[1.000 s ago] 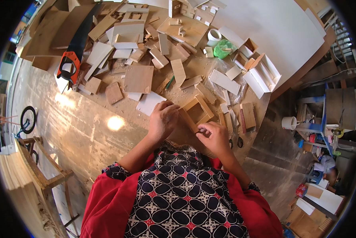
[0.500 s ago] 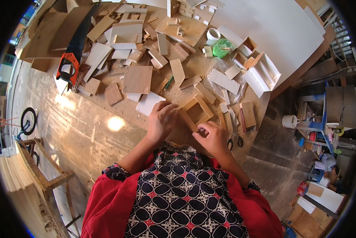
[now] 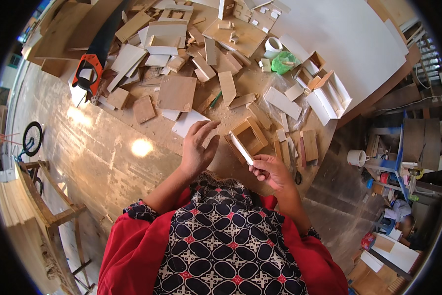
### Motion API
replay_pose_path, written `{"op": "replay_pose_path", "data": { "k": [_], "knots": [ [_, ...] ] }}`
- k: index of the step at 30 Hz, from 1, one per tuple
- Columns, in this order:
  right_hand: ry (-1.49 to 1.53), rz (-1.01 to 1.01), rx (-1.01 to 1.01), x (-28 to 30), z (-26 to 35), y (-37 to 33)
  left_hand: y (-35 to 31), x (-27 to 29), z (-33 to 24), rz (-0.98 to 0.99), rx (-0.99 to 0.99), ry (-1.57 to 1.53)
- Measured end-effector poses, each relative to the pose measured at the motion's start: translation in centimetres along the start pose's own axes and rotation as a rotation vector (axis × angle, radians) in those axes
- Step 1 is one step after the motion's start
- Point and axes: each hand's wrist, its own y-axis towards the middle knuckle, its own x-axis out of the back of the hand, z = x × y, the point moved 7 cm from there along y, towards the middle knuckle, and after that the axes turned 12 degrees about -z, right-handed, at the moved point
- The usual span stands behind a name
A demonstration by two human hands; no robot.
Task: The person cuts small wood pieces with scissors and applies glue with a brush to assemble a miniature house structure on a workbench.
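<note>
Between thumb and fingers of my right hand [image 3: 271, 172] is a narrow wooden strip with a white face [image 3: 240, 148]. It slants up and left, overlapping the near-left side of a small rectangular wooden frame [image 3: 255, 129] at the table's near edge. Whether the strip touches the frame I cannot tell. To the left of the frame, my left hand [image 3: 199, 146] is raised and holds nothing, its thumb and fingers apart. A white board [image 3: 189, 123] lies just beyond its fingertips.
Wood offcuts [image 3: 176, 93] crowd the table. An orange-handled saw [image 3: 88, 73] lies far left. A green plastic bag [image 3: 284, 63], a white cup [image 3: 273, 46] and a white box with compartments [image 3: 331, 98] are at far right. Dark scissor handles [image 3: 298, 177] show beside my right hand.
My left hand has left the frame's side and opened. My right hand has shifted slightly right and now holds the white-faced strip up, where before it gripped the frame's near corner.
</note>
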Motion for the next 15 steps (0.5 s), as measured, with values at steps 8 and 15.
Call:
{"op": "replay_pose_path", "data": {
  "k": [8,15],
  "knots": [
    [-0.183,-0.113,0.233,-0.4,1.1,0.0,-0.1,0.4,0.3,0.015,0.056,-0.027],
    [-0.364,-0.31,0.591,0.0,1.3,-0.1,-0.3,0.2,0.3,0.035,0.079,-0.01]
  ]
}}
